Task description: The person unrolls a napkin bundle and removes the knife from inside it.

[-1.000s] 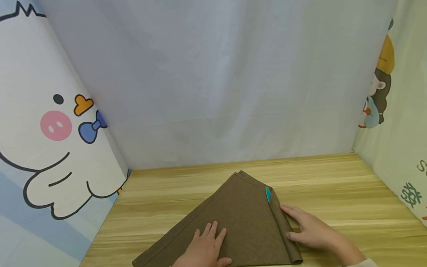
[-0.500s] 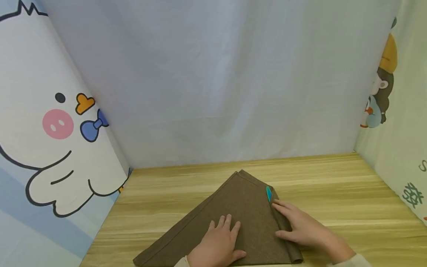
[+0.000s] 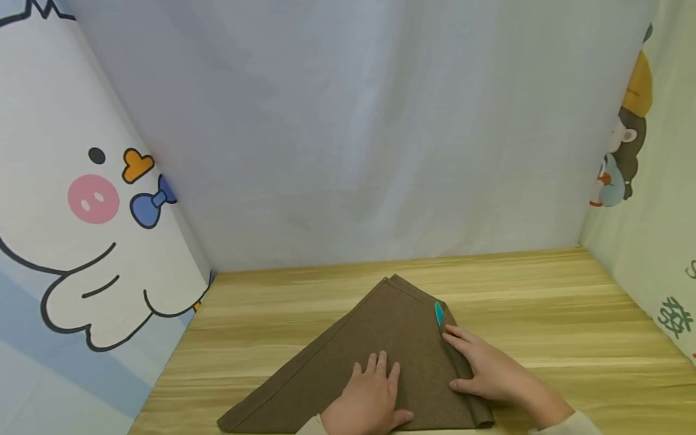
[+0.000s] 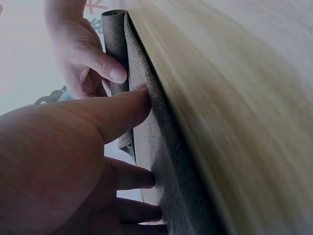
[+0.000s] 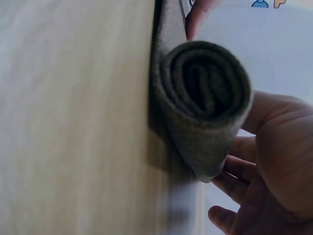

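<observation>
A dark brown cloth (image 3: pixel 410 326) lies folded on the table, its right side wound into a roll (image 3: pixel 480 411). The right wrist view shows the roll's end as a spiral (image 5: pixel 215 134) of several layers. A small teal and blue oval (image 3: pixel 439 313) shows beside the roll's far end; what it is I cannot tell. My left hand (image 3: pixel 367 396) rests on the cloth's middle, fingers spread. My right hand (image 3: pixel 492 370) lies on the roll, fingertips toward its far part and thumb apart on the nearer part. In the left wrist view, that thumb (image 4: pixel 115 73) touches the roll.
The wood-grain table (image 3: pixel 549 296) extends around the cloth. A pale grey curtain (image 3: pixel 348 151) hangs behind it. Printed cloth panels stand at both sides, with a white cartoon bird (image 3: pixel 49 181) at left and a cartoon figure (image 3: pixel 631 139) at right.
My left hand has slid to the right across the cloth. My right hand has moved slightly left, from the roll's outer side onto its top.
</observation>
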Action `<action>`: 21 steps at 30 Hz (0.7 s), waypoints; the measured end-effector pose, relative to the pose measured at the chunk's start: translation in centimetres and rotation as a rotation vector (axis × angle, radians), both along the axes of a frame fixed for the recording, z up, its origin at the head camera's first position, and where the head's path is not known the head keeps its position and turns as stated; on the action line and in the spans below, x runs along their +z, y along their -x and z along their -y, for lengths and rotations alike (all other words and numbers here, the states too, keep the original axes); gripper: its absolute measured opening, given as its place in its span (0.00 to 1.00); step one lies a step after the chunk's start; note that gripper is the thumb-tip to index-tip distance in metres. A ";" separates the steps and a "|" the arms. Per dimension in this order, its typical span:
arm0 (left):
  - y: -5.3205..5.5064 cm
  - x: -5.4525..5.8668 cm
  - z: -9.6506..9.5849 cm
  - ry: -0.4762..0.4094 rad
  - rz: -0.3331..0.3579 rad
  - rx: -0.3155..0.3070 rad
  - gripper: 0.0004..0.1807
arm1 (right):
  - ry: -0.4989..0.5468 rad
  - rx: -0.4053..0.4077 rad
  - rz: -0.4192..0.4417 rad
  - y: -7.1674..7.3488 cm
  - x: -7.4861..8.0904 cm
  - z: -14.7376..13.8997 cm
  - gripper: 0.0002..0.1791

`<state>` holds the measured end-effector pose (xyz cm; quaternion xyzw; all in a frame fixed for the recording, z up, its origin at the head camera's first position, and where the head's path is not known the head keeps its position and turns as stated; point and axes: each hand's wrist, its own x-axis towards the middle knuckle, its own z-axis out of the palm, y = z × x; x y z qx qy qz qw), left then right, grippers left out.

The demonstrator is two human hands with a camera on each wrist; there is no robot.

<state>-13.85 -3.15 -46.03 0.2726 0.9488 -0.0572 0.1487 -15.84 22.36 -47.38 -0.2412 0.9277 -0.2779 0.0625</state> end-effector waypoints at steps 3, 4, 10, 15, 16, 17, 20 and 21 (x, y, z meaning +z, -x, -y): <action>0.0 -0.2 0.0 0.024 -0.008 -0.001 0.46 | -0.013 -0.001 -0.002 0.0 0.0 0.0 0.46; 0.0 -0.3 0.0 0.031 -0.011 -0.002 0.47 | -0.019 -0.002 -0.005 0.1 -0.1 0.0 0.46; 0.1 -0.5 0.3 0.041 -0.024 -0.012 0.47 | -0.034 -0.017 -0.003 0.1 -0.3 0.0 0.44; 0.1 -0.6 0.6 0.025 -0.019 -0.011 0.47 | -0.034 -0.028 0.005 0.1 -0.3 -0.1 0.43; 0.1 -0.5 0.6 0.021 -0.016 -0.008 0.47 | -0.035 -0.029 0.003 0.1 -0.3 -0.1 0.43; 0.1 -0.5 0.7 0.016 -0.017 -0.008 0.47 | -0.037 -0.031 0.002 0.1 -0.4 0.0 0.42; 0.0 -0.4 0.9 0.014 -0.020 -0.009 0.47 | -0.039 -0.036 -0.001 0.2 -0.4 0.0 0.42; 0.0 -0.4 0.9 0.013 -0.021 -0.008 0.47 | -0.039 -0.038 -0.002 0.2 -0.4 0.0 0.42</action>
